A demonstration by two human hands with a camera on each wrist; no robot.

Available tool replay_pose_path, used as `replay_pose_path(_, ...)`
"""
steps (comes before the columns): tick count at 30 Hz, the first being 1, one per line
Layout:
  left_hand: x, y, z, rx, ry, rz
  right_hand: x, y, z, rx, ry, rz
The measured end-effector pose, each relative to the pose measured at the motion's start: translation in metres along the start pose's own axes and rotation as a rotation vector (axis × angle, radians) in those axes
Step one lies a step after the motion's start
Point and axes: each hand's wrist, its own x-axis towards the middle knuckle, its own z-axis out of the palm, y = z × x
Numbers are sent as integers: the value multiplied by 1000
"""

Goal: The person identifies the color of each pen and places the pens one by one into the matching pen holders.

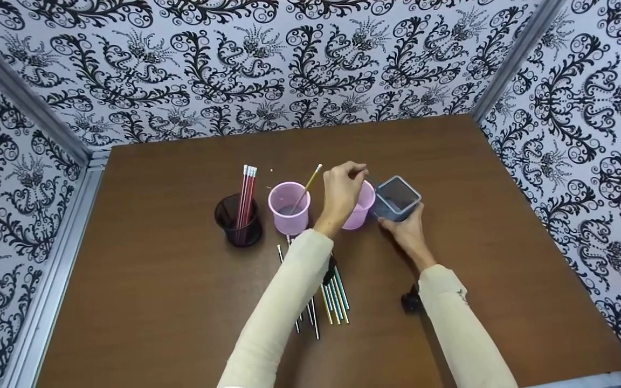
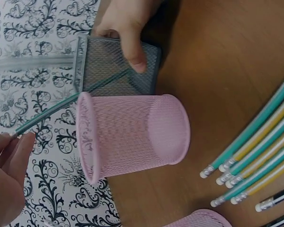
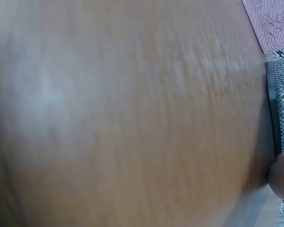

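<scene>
My left hand (image 1: 341, 189) pinches a teal pencil (image 2: 47, 112) near its end, above and beside the second pink mesh cup. The pencil slants into a grey square mesh cup (image 2: 106, 59), where its far part shows through the mesh. Around that square cup's near side, my right hand (image 1: 410, 230) grips with its thumb (image 2: 133, 52) against the wall. The square cup stands tilted right beside a round pink mesh cup (image 2: 132, 135), which my left hand partly hides in the head view.
Another pink cup (image 1: 289, 226) holds a yellow pencil (image 1: 313, 178). Left of it, a black mesh cup (image 1: 243, 237) holds several red pencils (image 1: 247, 194). Teal, yellow and black striped pencils (image 1: 337, 302) lie on the brown table (image 1: 170, 302), partly under my left forearm.
</scene>
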Motion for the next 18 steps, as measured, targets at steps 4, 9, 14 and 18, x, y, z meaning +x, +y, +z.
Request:
replay_pose_path(4,-3,-5,2,11,-76,-21,0,1,1,53,-24,5)
replay_pose_path(9,-3,-7,2,23,-161,-42,2,2,1,61,-35,11)
replay_pose_path(14,0,-6,-2,43,-218,-50,2,0,0,55,-35,29)
replay_pose_path(18,-2,-9,-3,64,-241,-65,1,-1,-1,54,-38,40)
